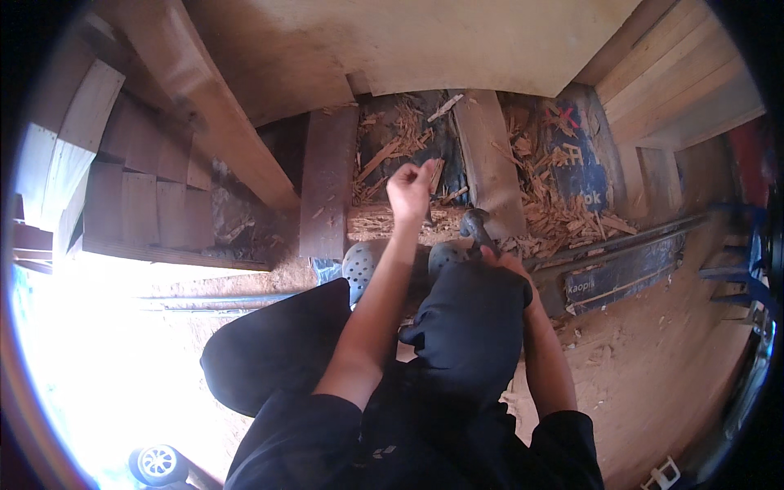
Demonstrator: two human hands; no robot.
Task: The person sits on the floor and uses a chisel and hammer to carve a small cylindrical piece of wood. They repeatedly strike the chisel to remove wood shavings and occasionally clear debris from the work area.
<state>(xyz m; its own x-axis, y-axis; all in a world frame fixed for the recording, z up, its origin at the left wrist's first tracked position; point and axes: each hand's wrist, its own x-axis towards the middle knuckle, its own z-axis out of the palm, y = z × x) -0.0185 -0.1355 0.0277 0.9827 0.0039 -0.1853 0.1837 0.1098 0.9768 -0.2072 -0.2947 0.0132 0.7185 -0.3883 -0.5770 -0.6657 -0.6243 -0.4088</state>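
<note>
My left hand is closed, raised over a strip of splintered wood between two planks. Whatever it may hold is hidden; a small dark piece shows just below it. On the right, beside my knee, my right hand is wrapped round the handle of a hammer. The dark hammer head points away from me, near the lower end of the right plank. The left plank is browner. Loose wood chips lie on dark sheeting between the planks.
More chips cover blue printed sheeting to the right. A large wooden panel spans the far side. A slanting beam and stacked boards stand left. Metal bars run along the right; a small wheel is lower left.
</note>
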